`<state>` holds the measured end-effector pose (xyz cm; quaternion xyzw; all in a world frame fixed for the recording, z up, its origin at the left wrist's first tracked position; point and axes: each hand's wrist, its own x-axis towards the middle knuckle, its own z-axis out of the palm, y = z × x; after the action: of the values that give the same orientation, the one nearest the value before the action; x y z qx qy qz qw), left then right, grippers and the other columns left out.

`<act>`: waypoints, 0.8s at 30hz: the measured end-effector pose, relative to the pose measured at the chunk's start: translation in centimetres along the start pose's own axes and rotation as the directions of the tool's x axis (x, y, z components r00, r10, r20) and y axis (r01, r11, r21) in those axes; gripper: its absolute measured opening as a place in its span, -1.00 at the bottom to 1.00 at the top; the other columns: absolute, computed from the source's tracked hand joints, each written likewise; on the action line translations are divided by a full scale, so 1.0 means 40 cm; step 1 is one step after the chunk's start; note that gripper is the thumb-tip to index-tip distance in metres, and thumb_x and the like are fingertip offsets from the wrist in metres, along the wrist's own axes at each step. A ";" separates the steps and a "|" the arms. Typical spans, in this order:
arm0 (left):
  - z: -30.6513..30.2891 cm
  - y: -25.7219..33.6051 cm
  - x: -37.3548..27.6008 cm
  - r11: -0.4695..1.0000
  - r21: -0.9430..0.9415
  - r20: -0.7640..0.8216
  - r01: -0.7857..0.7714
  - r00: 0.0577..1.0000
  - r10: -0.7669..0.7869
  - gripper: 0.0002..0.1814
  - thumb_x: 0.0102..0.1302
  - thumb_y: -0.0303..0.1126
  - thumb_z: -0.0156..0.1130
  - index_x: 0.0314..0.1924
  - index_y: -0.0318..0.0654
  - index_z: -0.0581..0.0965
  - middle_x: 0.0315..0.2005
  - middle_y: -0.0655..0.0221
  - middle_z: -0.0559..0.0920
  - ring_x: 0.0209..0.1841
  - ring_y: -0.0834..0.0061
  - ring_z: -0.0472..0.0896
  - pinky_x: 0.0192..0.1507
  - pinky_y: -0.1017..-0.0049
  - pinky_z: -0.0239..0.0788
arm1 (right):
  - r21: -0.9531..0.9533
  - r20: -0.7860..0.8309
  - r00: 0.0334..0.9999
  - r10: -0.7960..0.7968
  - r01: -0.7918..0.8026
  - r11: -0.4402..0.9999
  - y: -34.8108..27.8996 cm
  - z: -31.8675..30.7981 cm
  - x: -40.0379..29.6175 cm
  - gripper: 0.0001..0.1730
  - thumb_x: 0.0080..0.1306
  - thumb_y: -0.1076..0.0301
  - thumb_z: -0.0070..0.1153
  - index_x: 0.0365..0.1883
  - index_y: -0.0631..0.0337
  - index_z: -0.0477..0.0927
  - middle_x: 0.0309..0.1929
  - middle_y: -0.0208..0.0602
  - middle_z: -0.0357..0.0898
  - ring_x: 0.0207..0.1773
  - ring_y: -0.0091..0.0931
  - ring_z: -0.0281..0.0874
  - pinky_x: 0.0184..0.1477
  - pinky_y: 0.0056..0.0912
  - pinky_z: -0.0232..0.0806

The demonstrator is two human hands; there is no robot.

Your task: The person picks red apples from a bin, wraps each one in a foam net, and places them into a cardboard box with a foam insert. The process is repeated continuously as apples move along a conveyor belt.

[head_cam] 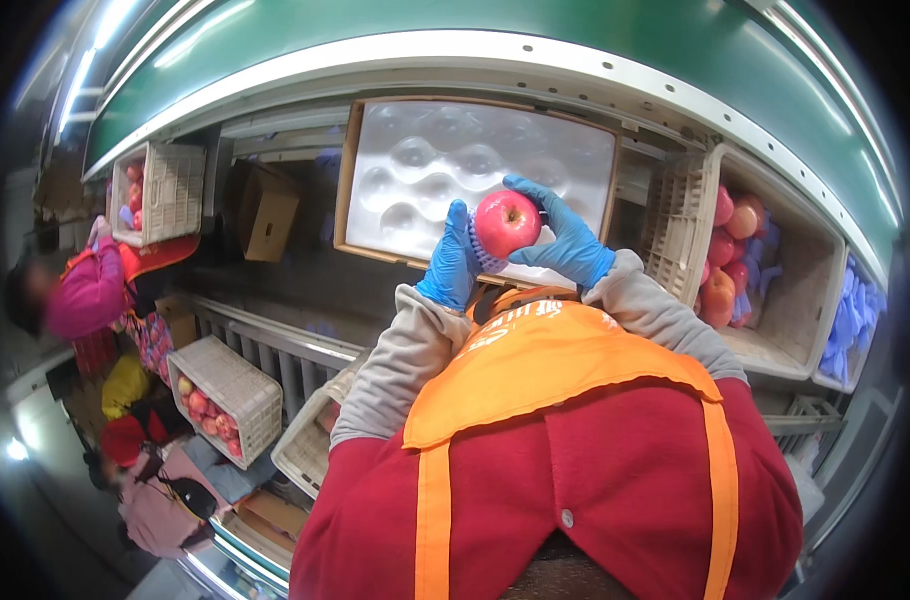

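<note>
A red apple (507,225) with its stem end showing is held between my two hands, over the near edge of a cardboard box (340,202). My left hand (455,259), in a blue glove, grips a purple foam net (487,259) around the apple's left and lower side. The blue-gloved right hand (567,238) has its thumb and fingers around the apple's right side. Inside the box lies a white molded tray (432,161) with round hollows; no apple shows in the hollows in view.
At right, a plastic crate (792,300) holds apples and purple foam nets (849,322) fill another container. A green conveyor (455,19) runs beyond the box. On the left are a person (87,292), a crate of apples (173,191), an open carton (271,217) and another apple crate (252,390).
</note>
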<state>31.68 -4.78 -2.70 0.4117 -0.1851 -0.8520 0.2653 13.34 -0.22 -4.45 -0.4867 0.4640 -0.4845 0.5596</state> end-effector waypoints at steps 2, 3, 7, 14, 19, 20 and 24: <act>-0.016 -0.009 -0.014 0.999 -0.008 -0.034 -0.032 0.999 0.032 -0.27 0.27 0.27 0.08 0.12 -0.27 0.45 -0.11 0.27 0.62 -0.16 0.47 0.60 -0.16 0.55 0.47 | 0.030 0.032 0.999 0.011 -0.012 0.999 -0.007 0.018 0.002 0.07 -0.11 0.36 0.54 0.37 0.07 0.20 0.34 -0.34 0.25 0.25 -0.45 0.32 0.28 -0.39 0.22; -0.022 -0.015 -0.022 0.998 -0.013 -0.058 -0.055 0.997 0.055 -0.28 0.28 0.25 0.09 0.13 -0.26 0.45 -0.11 0.27 0.62 -0.15 0.46 0.60 -0.15 0.53 0.47 | -0.009 0.055 0.998 -0.021 0.021 1.000 -0.010 0.028 0.007 0.06 -0.11 0.37 0.54 0.36 0.07 0.20 0.33 -0.34 0.25 0.25 -0.45 0.32 0.28 -0.39 0.22; -0.054 -0.058 -0.058 0.981 -0.167 -0.036 -0.099 0.995 0.095 -0.28 0.26 0.20 0.15 0.17 -0.26 0.40 -0.04 0.24 0.55 -0.05 0.42 0.56 -0.03 0.46 0.45 | -0.088 0.187 0.977 -0.106 0.124 0.988 -0.027 0.062 0.013 0.05 -0.12 0.40 0.53 0.35 0.08 0.21 0.33 -0.32 0.25 0.28 -0.43 0.31 0.31 -0.35 0.20; -0.076 -0.141 -0.142 0.931 -0.202 -0.119 -0.305 0.951 0.286 -0.35 0.28 0.04 0.20 0.16 -0.32 0.36 0.00 0.21 0.50 0.07 0.34 0.50 0.16 0.34 0.38 | 0.003 0.416 0.900 -0.130 0.142 0.990 -0.006 0.091 0.007 0.02 -0.10 0.40 0.51 0.33 0.10 0.22 0.33 -0.30 0.25 0.33 -0.38 0.25 0.34 -0.33 0.14; -0.066 -0.148 -0.175 0.902 -0.072 -0.158 -0.426 0.898 0.412 -0.47 0.20 -0.23 0.34 0.12 -0.28 0.43 -0.07 0.33 0.56 -0.02 0.47 0.55 0.05 0.48 0.43 | 0.027 0.482 0.870 -0.103 0.103 0.994 -0.045 0.105 -0.011 0.01 -0.08 0.49 0.46 0.35 0.14 0.20 0.25 -0.26 0.30 0.29 -0.41 0.27 0.30 -0.37 0.17; -0.050 -0.149 -0.184 0.888 -0.090 -0.128 -0.451 0.890 0.438 -0.52 0.21 -0.29 0.31 0.10 -0.28 0.44 -0.07 0.35 0.56 -0.03 0.50 0.55 0.05 0.49 0.43 | 0.072 0.471 0.879 -0.072 0.043 0.996 -0.043 0.108 -0.029 0.01 -0.07 0.53 0.43 0.36 0.17 0.19 0.20 -0.25 0.32 0.25 -0.44 0.28 0.28 -0.38 0.18; -0.093 -0.134 -0.185 0.915 -0.012 -0.184 -0.402 0.901 0.393 -0.54 0.23 -0.18 0.28 0.06 -0.23 0.46 -0.08 0.41 0.56 -0.03 0.52 0.54 0.04 0.49 0.44 | 0.012 0.505 0.858 -0.090 0.097 0.995 -0.066 0.132 -0.006 0.04 -0.05 0.40 0.49 0.38 0.23 0.17 0.26 -0.22 0.29 0.34 -0.39 0.21 0.35 -0.30 0.11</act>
<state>36.92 3.58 -3.30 0.4331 -0.2196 -0.7439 0.4592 18.31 0.38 -1.32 -0.6222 0.2804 -0.3636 0.6340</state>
